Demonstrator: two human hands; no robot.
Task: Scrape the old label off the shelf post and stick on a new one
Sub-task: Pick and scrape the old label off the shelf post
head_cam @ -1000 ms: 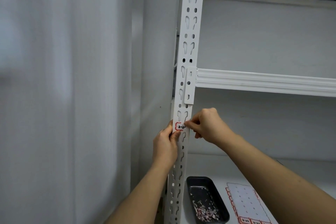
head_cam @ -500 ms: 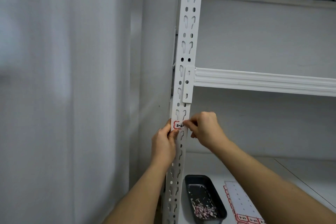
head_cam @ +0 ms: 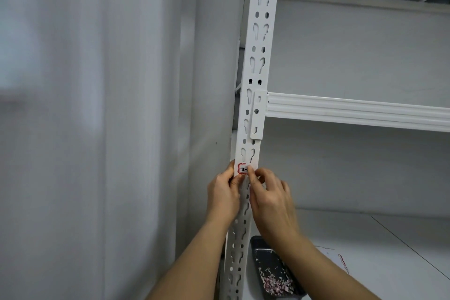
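I see the right hand (head_cam: 270, 198) with thumb and forefinger closed on the right edge of the new label (head_cam: 243, 168), a white tag with a red border, lying on the face of the white slotted shelf post (head_cam: 258, 56). The left hand (head_cam: 224, 192) holds the post's left edge, its thumb pressing just below the label. A horizontal shelf beam (head_cam: 353, 111) joins the post above. Below, a dark tray (head_cam: 265, 256) holding scraps (head_cam: 276, 281) rests on the lower shelf (head_cam: 389, 263), beside a label sheet (head_cam: 342, 260).
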